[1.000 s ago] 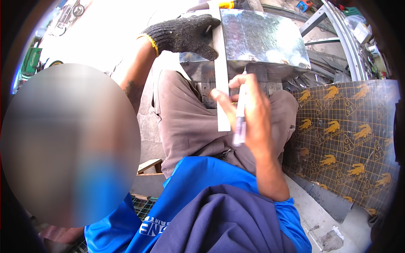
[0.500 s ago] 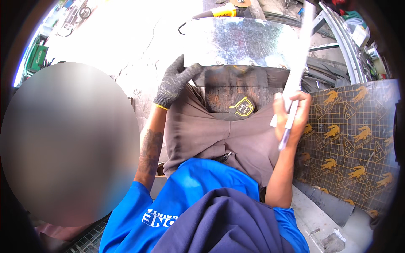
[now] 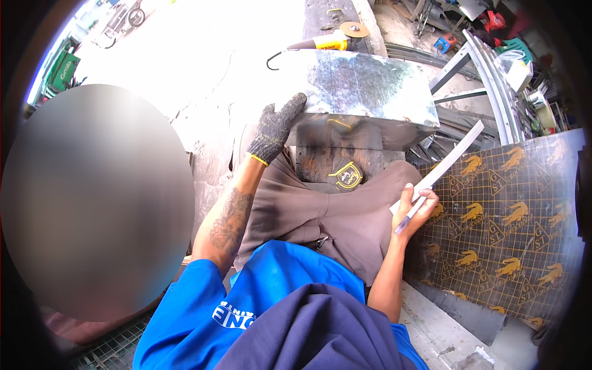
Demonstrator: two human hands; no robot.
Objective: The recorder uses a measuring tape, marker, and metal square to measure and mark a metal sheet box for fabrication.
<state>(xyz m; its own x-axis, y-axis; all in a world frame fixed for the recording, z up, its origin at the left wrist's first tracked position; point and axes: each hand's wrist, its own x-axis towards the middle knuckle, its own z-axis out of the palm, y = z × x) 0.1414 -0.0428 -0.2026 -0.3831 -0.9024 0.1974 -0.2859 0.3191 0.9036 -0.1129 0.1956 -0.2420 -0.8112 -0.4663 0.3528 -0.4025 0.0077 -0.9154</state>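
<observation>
A dark grey knitted glove with a yellow cuff covers my left hand. Its fingers lie stretched out against the near left corner of a shiny sheet-metal box. My bare right hand is closed above my right thigh. It grips a long white flat strip, which slants away to the far right, together with a slim pen. The kind of strip is hard to tell. Between my knees, a black and yellow tape measure rests on a worn wooden surface.
Behind the box lies a yellow angle grinder with a tan disc. A dark patterned board leans at the right. Metal frame bars and scrap strips fill the far right. A blurred round patch hides the left side.
My right hand has come down and nearer, and the strip has swung from near upright to a rightward slant. My left hand has shifted onto the box's corner. The whole view has moved slightly.
</observation>
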